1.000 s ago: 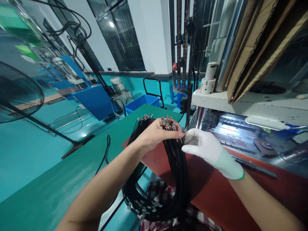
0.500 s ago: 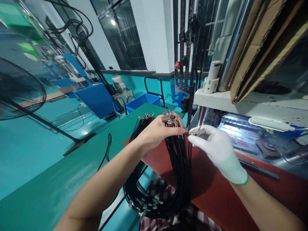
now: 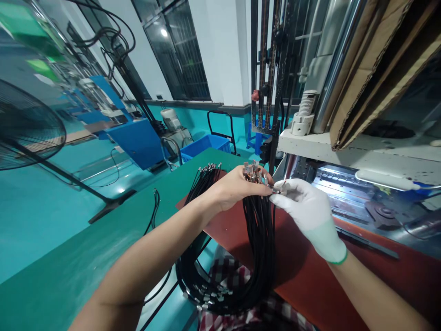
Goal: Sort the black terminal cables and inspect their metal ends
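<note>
My bare left hand is closed around a thick bundle of black cables, just below their metal end connectors. From there the bundle hangs over the table edge, loops low and rises again to the left, where more metal ends lie on the table. On my right hand is a white glove. Its thumb and forefinger pinch a small metal connector right beside my left fingertips. The cable behind that connector is mostly hidden by the hands.
A press machine with a lit bed stands at right, cardboard leaning above it. The table has a green top and a red mat. Two loose cables lie left. Beyond are a fan and a blue crate.
My left hand and the held connector ends have shifted slightly right, closing the gap to my gloved right hand. The right hand stays nearly in place, still pinching.
</note>
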A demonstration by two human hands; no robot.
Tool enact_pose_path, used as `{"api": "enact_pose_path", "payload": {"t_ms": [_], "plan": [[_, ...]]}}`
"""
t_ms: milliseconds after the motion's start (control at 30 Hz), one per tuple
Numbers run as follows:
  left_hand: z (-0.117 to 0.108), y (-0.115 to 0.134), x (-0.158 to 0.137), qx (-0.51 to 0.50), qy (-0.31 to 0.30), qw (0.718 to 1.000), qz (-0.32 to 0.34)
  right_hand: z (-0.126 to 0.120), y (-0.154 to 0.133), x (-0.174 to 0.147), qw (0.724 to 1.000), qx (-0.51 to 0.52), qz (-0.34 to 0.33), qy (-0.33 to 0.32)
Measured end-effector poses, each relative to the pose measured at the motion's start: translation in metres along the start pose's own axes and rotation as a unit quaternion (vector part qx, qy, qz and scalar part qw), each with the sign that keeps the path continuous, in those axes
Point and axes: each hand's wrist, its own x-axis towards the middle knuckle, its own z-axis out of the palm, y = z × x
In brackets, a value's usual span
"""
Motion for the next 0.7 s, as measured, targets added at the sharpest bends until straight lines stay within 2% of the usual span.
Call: {"api": "enact_pose_path", "payload": {"t_ms": [133,267,400,533,700], "plan": [[0.001,-0.001,-0.004,-0.006,0.023,1.0,0.003,-0.004,0.005,0.005,0.997,0.041,0.048,-0.045],[-0.001,-0.003,-0.01,-0.023,0.046,0.999,-0.012,-0.013,0.009,0.009,0.988,0.064,0.084,-0.117],[-0.005,-0.006,-0.011,-0.034,0.048,0.998,-0.019,-0.02,0.007,0.011,0.979,0.064,0.091,-0.169],[-0.007,-0.009,-0.009,-0.033,0.047,0.998,-0.012,-0.022,0.004,0.011,0.968,0.106,0.11,-0.199],[-0.009,-0.011,-0.01,-0.035,0.043,0.998,-0.009,-0.019,0.003,0.009,0.953,0.17,0.145,-0.203]]}}
